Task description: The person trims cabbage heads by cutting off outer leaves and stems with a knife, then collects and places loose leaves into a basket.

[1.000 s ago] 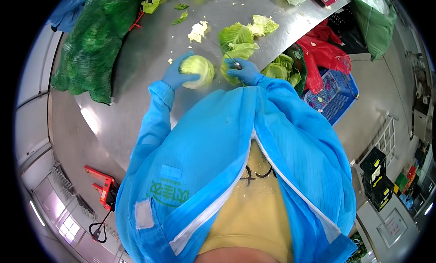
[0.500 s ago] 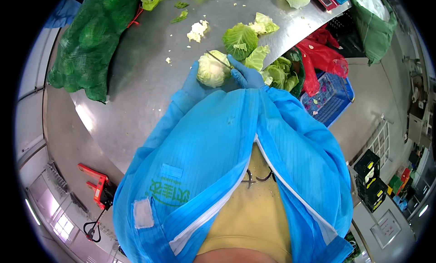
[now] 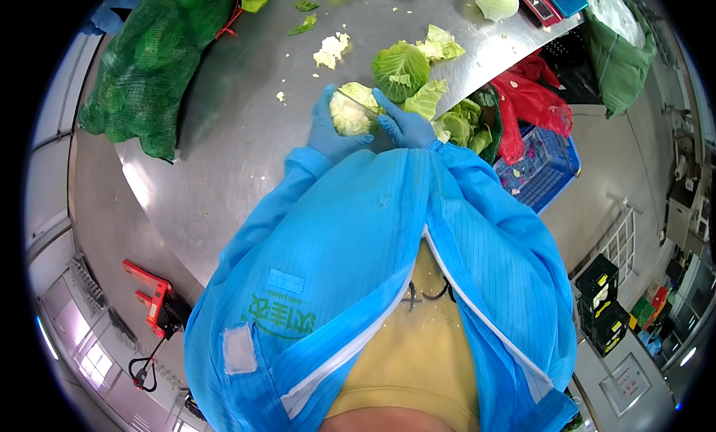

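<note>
A pale, trimmed cabbage (image 3: 348, 117) rests in my left hand (image 3: 328, 133), whose blue-gloved fingers wrap its left side and underside. On the other side, my right hand (image 3: 409, 127), gloved too, is closed on a knife (image 3: 359, 99). Its thin dark blade lies across the top of the cabbage, and the handle is mostly hidden by my fingers. Just beyond my right hand lie a large green cabbage leaf (image 3: 401, 69) and a paler loose leaf (image 3: 426, 98). White cabbage scraps (image 3: 330, 51) sit farther up the metal table (image 3: 239, 126).
A green mesh sack (image 3: 153, 74) of cabbages stands at the left. Another cabbage (image 3: 497, 1) is near a red scale (image 3: 538, 5) at the far right. Off the table's right edge are leaf trimmings (image 3: 464, 124), red netting (image 3: 526, 96) and a blue crate (image 3: 548, 167).
My left hand has shifted its hold, with fingers now curled further under the cabbage. The cabbage has turned slightly in the hand. The knife stays against its top.
</note>
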Demonstrator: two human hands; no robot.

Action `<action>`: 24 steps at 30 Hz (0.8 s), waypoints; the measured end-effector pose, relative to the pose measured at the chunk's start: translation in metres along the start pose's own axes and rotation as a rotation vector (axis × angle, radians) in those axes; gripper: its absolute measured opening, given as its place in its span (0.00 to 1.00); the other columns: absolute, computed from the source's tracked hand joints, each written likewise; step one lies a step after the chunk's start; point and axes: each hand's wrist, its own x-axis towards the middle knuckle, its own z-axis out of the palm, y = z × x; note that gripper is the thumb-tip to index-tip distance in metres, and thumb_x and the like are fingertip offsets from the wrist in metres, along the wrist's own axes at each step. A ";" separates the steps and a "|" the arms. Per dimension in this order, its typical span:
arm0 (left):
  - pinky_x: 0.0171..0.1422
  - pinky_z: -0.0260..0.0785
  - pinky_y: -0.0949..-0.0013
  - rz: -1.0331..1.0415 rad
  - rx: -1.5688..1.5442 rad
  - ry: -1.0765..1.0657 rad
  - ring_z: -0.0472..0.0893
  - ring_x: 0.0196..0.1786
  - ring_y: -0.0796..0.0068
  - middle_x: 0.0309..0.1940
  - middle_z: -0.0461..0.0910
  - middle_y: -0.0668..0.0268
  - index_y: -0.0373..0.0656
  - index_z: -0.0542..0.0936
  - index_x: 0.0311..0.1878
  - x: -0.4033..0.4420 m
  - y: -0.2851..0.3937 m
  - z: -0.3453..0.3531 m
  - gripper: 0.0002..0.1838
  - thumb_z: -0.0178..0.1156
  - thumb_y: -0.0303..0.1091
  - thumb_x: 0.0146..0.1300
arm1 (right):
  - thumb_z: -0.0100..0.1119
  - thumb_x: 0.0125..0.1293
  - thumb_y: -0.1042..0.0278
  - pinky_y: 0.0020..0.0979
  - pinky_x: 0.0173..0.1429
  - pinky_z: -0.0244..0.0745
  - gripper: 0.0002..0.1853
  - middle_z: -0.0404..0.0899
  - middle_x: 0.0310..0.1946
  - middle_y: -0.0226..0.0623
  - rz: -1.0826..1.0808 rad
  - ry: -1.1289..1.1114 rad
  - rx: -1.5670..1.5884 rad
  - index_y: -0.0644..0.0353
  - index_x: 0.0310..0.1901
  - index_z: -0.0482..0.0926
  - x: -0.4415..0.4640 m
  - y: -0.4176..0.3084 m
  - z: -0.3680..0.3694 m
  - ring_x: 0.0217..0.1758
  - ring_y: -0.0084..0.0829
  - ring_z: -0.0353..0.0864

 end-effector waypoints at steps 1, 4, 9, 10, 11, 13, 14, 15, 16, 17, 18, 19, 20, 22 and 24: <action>0.70 0.58 0.59 -0.001 0.000 0.001 0.61 0.67 0.59 0.65 0.56 0.53 0.40 0.47 0.70 0.000 0.005 -0.001 0.64 0.80 0.38 0.32 | 0.37 0.69 0.40 0.46 0.39 0.72 0.31 0.78 0.26 0.52 0.041 -0.034 -0.024 0.33 0.71 0.48 0.000 -0.003 -0.002 0.30 0.53 0.78; 0.68 0.60 0.61 -0.025 0.341 0.015 0.63 0.65 0.59 0.64 0.57 0.53 0.40 0.47 0.70 -0.001 0.014 -0.002 0.65 0.80 0.38 0.30 | 0.37 0.69 0.40 0.47 0.39 0.72 0.30 0.78 0.26 0.53 0.078 -0.065 0.002 0.31 0.71 0.48 0.002 -0.005 -0.003 0.30 0.53 0.78; 0.67 0.61 0.60 0.004 0.380 0.046 0.64 0.63 0.58 0.61 0.57 0.53 0.39 0.48 0.70 0.002 0.003 0.001 0.64 0.79 0.38 0.31 | 0.36 0.69 0.40 0.48 0.41 0.72 0.29 0.79 0.29 0.55 0.121 -0.069 -0.088 0.31 0.70 0.49 0.005 -0.015 -0.009 0.33 0.54 0.78; 0.67 0.61 0.60 0.005 0.379 0.045 0.64 0.63 0.58 0.61 0.57 0.53 0.39 0.48 0.70 0.002 0.002 0.001 0.64 0.79 0.38 0.31 | 0.36 0.69 0.40 0.48 0.42 0.72 0.29 0.79 0.31 0.55 0.119 -0.053 -0.097 0.31 0.70 0.50 0.005 -0.016 -0.009 0.34 0.54 0.79; 0.67 0.61 0.60 0.009 0.371 0.048 0.65 0.62 0.58 0.60 0.57 0.53 0.39 0.48 0.70 0.003 0.001 0.002 0.64 0.79 0.38 0.30 | 0.36 0.69 0.40 0.48 0.42 0.72 0.29 0.79 0.31 0.55 0.120 -0.052 -0.097 0.31 0.70 0.50 0.005 -0.017 -0.009 0.34 0.54 0.79; 0.67 0.61 0.60 0.016 0.363 0.049 0.65 0.62 0.58 0.60 0.57 0.54 0.39 0.48 0.70 0.003 0.001 0.003 0.64 0.79 0.38 0.30 | 0.37 0.69 0.40 0.47 0.43 0.73 0.28 0.79 0.33 0.55 0.127 -0.018 -0.118 0.31 0.69 0.52 0.006 -0.018 -0.009 0.36 0.54 0.79; 0.67 0.61 0.60 0.014 0.378 0.053 0.65 0.62 0.57 0.60 0.57 0.53 0.39 0.48 0.70 0.004 0.002 0.004 0.64 0.79 0.38 0.30 | 0.37 0.69 0.40 0.47 0.43 0.73 0.28 0.79 0.33 0.55 0.127 -0.015 -0.119 0.31 0.69 0.52 0.007 -0.019 -0.010 0.36 0.54 0.79; 0.67 0.62 0.60 0.011 0.394 0.057 0.65 0.62 0.56 0.59 0.57 0.53 0.39 0.48 0.70 0.004 0.004 0.004 0.64 0.79 0.38 0.31 | 0.37 0.69 0.40 0.47 0.44 0.73 0.28 0.79 0.33 0.55 0.139 -0.022 -0.134 0.31 0.69 0.53 0.007 -0.023 -0.013 0.36 0.54 0.79; 0.67 0.62 0.60 0.013 0.394 0.056 0.65 0.62 0.56 0.59 0.57 0.53 0.39 0.48 0.70 0.004 0.006 0.004 0.64 0.79 0.38 0.31 | 0.37 0.69 0.40 0.47 0.44 0.73 0.28 0.79 0.34 0.55 0.151 -0.029 -0.149 0.31 0.69 0.54 0.007 -0.025 -0.014 0.37 0.54 0.79; 0.66 0.62 0.59 -0.013 0.408 0.056 0.65 0.62 0.55 0.59 0.58 0.52 0.39 0.48 0.70 0.005 0.009 0.005 0.64 0.79 0.39 0.31 | 0.37 0.69 0.40 0.47 0.44 0.73 0.28 0.79 0.34 0.55 0.150 -0.026 -0.150 0.31 0.69 0.54 0.008 -0.024 -0.014 0.37 0.54 0.79; 0.66 0.62 0.59 -0.040 0.423 0.056 0.66 0.61 0.55 0.59 0.58 0.51 0.39 0.48 0.70 0.005 0.013 0.005 0.63 0.79 0.39 0.31 | 0.36 0.69 0.40 0.47 0.44 0.73 0.27 0.79 0.34 0.55 0.150 -0.012 -0.147 0.31 0.69 0.54 0.009 -0.024 -0.013 0.37 0.54 0.79; 0.66 0.62 0.59 -0.039 0.423 0.056 0.66 0.61 0.55 0.59 0.58 0.51 0.39 0.48 0.70 0.005 0.018 0.006 0.63 0.79 0.39 0.31 | 0.36 0.69 0.39 0.47 0.44 0.73 0.27 0.79 0.34 0.54 0.151 0.001 -0.144 0.31 0.68 0.55 0.009 -0.023 -0.012 0.37 0.54 0.79; 0.66 0.62 0.59 -0.063 0.430 0.057 0.66 0.61 0.54 0.59 0.58 0.51 0.38 0.48 0.70 0.005 0.023 0.007 0.63 0.79 0.39 0.31 | 0.36 0.69 0.39 0.47 0.44 0.73 0.27 0.79 0.34 0.54 0.150 0.003 -0.144 0.31 0.68 0.55 0.008 -0.023 -0.012 0.37 0.54 0.79; 0.66 0.63 0.58 -0.081 0.437 0.062 0.66 0.61 0.54 0.59 0.58 0.50 0.38 0.49 0.70 0.006 0.024 0.008 0.63 0.79 0.39 0.31 | 0.36 0.69 0.39 0.46 0.44 0.73 0.27 0.80 0.35 0.54 0.178 -0.008 -0.172 0.31 0.68 0.56 0.008 -0.024 -0.014 0.37 0.54 0.79; 0.65 0.63 0.58 -0.055 0.441 0.087 0.67 0.60 0.53 0.59 0.59 0.49 0.39 0.49 0.70 0.007 0.020 0.009 0.63 0.79 0.40 0.31 | 0.36 0.68 0.38 0.46 0.44 0.73 0.27 0.80 0.35 0.53 0.147 0.027 -0.109 0.31 0.68 0.56 0.011 -0.017 -0.009 0.38 0.54 0.79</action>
